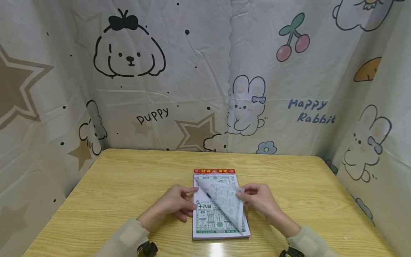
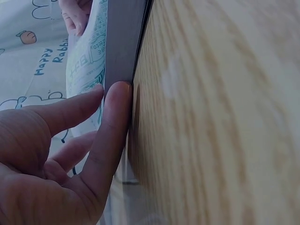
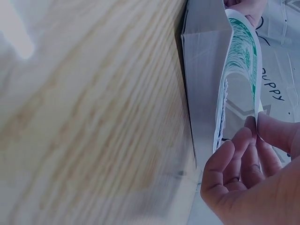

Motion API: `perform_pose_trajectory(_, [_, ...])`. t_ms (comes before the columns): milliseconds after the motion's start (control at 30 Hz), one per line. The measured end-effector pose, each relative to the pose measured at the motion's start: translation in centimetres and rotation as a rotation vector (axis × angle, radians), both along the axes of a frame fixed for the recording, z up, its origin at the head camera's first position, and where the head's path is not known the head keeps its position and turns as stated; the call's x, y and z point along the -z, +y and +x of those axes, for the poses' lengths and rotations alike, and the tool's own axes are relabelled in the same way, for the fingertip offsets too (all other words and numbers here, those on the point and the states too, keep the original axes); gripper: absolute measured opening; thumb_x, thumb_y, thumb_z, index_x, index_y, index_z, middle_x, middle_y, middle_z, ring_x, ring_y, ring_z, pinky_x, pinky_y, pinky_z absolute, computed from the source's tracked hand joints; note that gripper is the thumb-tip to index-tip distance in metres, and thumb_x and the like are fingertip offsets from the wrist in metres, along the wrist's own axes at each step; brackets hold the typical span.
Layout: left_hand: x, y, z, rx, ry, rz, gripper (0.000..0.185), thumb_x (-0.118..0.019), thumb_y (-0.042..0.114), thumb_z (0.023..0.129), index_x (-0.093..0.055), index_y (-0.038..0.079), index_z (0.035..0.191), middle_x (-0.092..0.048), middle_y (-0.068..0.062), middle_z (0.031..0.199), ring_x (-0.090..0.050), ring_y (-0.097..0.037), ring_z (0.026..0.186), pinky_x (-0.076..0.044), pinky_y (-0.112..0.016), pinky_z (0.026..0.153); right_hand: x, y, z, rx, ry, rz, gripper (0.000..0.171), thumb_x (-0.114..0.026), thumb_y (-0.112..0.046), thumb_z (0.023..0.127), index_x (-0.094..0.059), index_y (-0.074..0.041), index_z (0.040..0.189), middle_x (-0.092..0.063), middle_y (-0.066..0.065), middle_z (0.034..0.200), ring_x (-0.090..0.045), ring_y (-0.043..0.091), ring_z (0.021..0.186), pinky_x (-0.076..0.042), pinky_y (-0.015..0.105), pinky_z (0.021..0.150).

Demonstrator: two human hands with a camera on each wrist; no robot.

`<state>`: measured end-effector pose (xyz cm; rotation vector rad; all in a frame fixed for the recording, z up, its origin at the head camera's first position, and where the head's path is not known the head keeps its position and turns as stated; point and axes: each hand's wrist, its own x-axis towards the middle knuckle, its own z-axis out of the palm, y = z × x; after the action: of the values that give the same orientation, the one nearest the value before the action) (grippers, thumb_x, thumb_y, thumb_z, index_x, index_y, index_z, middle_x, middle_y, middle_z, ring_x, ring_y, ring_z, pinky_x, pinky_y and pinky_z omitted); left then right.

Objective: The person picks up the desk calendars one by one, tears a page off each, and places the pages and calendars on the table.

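Note:
A thick tear-off calendar (image 1: 205,233) with a red header strip lies flat on the table, printed in green. My right hand (image 1: 260,200) pinches the right edge of its top page (image 1: 226,198) between thumb and fingers. That page is lifted and folded diagonally over to the left, its pale back facing up, with another printed sheet below. In the right wrist view the raised page (image 3: 255,70) arches away from the paper block (image 3: 204,70). At the left side of the calendar, my left hand (image 1: 176,201) rests extended fingertips (image 2: 117,96) against the block's edge.
The wooden table (image 1: 128,171) extends around the calendar on all sides. Behind it and at both sides hangs a pale curtain (image 1: 192,89) printed with cartoon animals and stars. Dark straps (image 1: 147,248) sit around both wrists over light sleeves.

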<state>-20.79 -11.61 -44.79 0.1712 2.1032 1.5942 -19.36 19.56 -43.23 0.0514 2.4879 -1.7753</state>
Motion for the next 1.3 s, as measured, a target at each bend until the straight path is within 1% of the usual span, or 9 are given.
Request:
perform_pose_trajectory(133, [0.0,0.1,0.0,-0.004,0.010,-0.011,0.068,-0.085,0.002,0.087,-0.058,0.003,0.150,-0.066,-0.016,0.089,-0.073,-0.020,0.064,-0.065,-0.036,0.055,0.1,0.1,0.1,0.005,0.007,0.021,0.019,-0.082,-0.006,0.090,-0.079,0.004,0.106,-0.073,0.007,0.083,-0.065,0.022,0.073,-0.053,0.025,0.055])
perform_pose_trajectory(467, [-0.1,0.2,-0.2,-0.018,0.022,-0.032,0.067,-0.086,0.001,0.086,-0.061,0.004,0.148,-0.067,-0.016,0.086,-0.073,-0.020,0.063,-0.065,-0.037,0.055,0.1,0.2,0.2,0.029,0.021,0.050,0.017,-0.082,-0.004,0.090,-0.079,0.004,0.104,-0.074,0.008,0.085,-0.065,0.020,0.074,-0.054,0.025,0.056])
perform_pose_trajectory(733, [-0.1,0.3,0.0,-0.019,0.006,-0.042,0.068,-0.084,0.001,0.088,-0.059,0.004,0.150,-0.074,-0.013,0.082,-0.073,-0.020,0.062,-0.066,-0.038,0.056,0.0,0.7,0.3,0.036,0.017,0.054,0.017,-0.081,-0.004,0.090,-0.078,0.006,0.103,-0.073,0.008,0.085,-0.066,0.019,0.075,-0.057,0.026,0.061])
perform_pose_trajectory(1067, [-0.3,0.5,0.0,-0.027,0.003,-0.049,0.067,-0.084,0.001,0.088,-0.059,0.004,0.150,-0.074,-0.014,0.081,-0.072,-0.020,0.060,-0.065,-0.037,0.055,-0.1,1.1,0.3,0.040,0.020,0.082,0.015,-0.081,-0.005,0.091,-0.077,0.005,0.101,-0.072,0.007,0.082,-0.065,0.020,0.075,-0.054,0.026,0.059])
perform_pose_trajectory(1300, [-0.3,0.5,0.1,-0.028,0.001,-0.042,0.067,-0.084,0.000,0.088,-0.059,0.003,0.150,-0.074,-0.014,0.080,-0.072,-0.020,0.060,-0.066,-0.037,0.055,0.0,1.2,0.4,0.047,0.020,0.087,0.014,-0.080,-0.004,0.091,-0.077,0.006,0.101,-0.072,0.007,0.082,-0.065,0.019,0.075,-0.057,0.026,0.061])
